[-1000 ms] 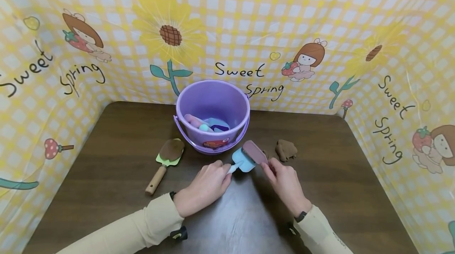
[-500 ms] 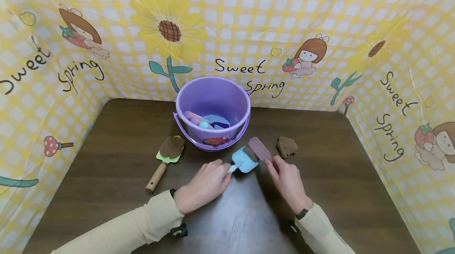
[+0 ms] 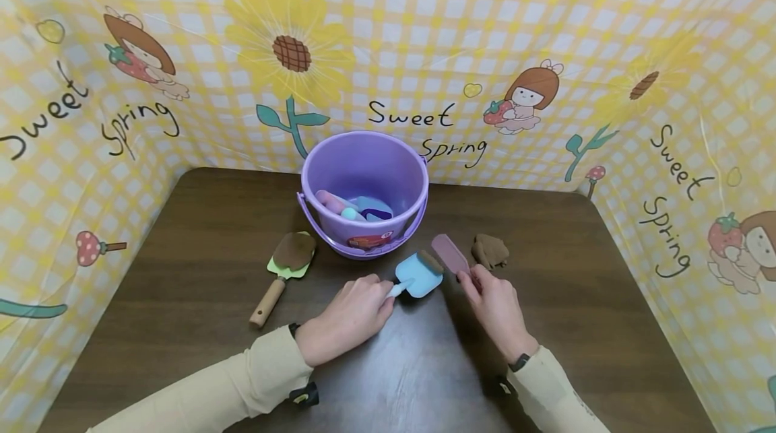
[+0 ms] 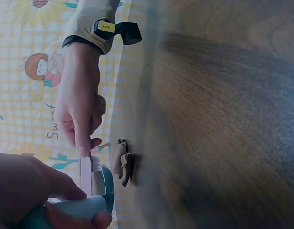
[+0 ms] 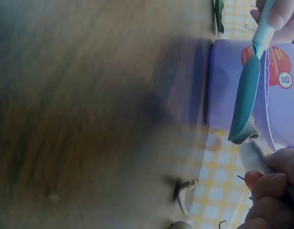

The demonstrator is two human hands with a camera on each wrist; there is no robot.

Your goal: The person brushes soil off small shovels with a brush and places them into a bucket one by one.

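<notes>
The left hand [image 3: 351,318] grips the blue shovel [image 3: 418,281]; the right hand [image 3: 498,310] pinches the pink scraper [image 3: 450,253], which has shifted rightward, exposing brown clay [image 3: 431,261] on the shovel's edge. The shovel apparently bears the clay; scraper contact is unconfirmed.

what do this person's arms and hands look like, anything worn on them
The left hand and right hand are ungloved. The sleeves are long and beige. Each wrist has a black band and a small black device; a yellow label shows on the right one.
</notes>
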